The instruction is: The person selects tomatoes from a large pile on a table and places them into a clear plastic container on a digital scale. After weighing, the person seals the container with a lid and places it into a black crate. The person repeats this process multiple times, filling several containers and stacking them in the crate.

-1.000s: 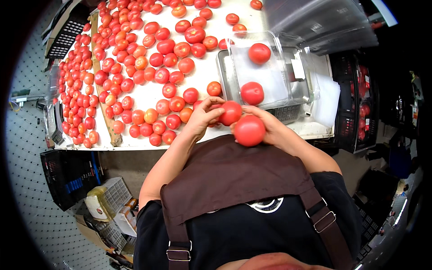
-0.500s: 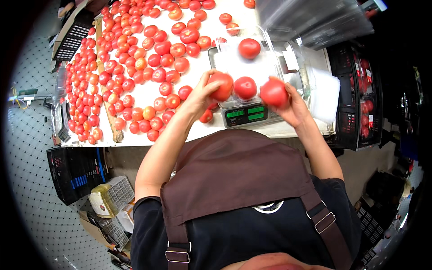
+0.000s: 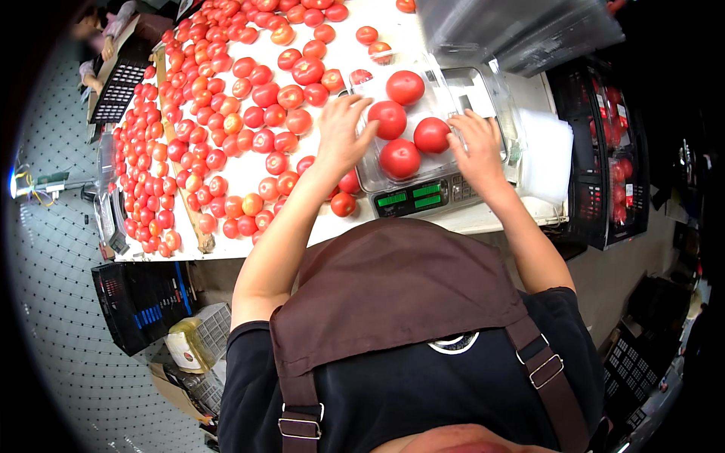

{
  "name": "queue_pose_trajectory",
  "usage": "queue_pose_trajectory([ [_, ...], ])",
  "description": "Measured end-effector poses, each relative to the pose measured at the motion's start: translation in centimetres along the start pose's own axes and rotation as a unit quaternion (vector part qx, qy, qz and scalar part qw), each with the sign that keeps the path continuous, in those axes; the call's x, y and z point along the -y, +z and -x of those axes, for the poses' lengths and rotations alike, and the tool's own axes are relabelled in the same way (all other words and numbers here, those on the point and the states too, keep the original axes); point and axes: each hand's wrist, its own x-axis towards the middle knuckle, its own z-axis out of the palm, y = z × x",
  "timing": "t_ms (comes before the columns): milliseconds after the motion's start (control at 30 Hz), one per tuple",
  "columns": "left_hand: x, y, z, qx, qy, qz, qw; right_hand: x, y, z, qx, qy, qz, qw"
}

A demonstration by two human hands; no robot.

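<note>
A clear plastic tray sits on the digital scale, whose display glows green. Several large red tomatoes rest in the tray: one at the far side, one at the left, one at the right and one nearest me. Beside the left tomato, at the tray's left edge, my left hand is open with fingers spread. My right hand is open too, its fingertips close to the right tomato. Neither hand holds anything.
Loose tomatoes cover the left of the white table, split by a wooden strip. Stacked clear trays stand at the far right, and white sheets lie nearer. Black crates hold packed tomatoes. Another person's hand shows far left.
Both hands have let go of their tomatoes, which now lie in the tray with the others. My fingers have opened and moved outward from them.
</note>
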Motion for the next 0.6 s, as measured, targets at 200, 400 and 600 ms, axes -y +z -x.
queue_pose_trajectory([
  [200, 3.4, -3.3, 8.6, -0.025, -0.200, 0.110, 0.973, 0.2, -2.5, -2.2, -0.033, 0.089, -0.199, 0.975],
  [400, 3.2, -3.7, 13.5, -0.014, -0.272, 0.150, 0.950, 0.6, 3.3, -10.1, 0.066, -0.171, 0.025, 0.983],
  [600, 3.6, -4.4, 15.3, 0.001, -0.282, 0.156, 0.947, 0.0, 6.3, -14.4, 0.177, -0.213, 0.119, 0.954],
])
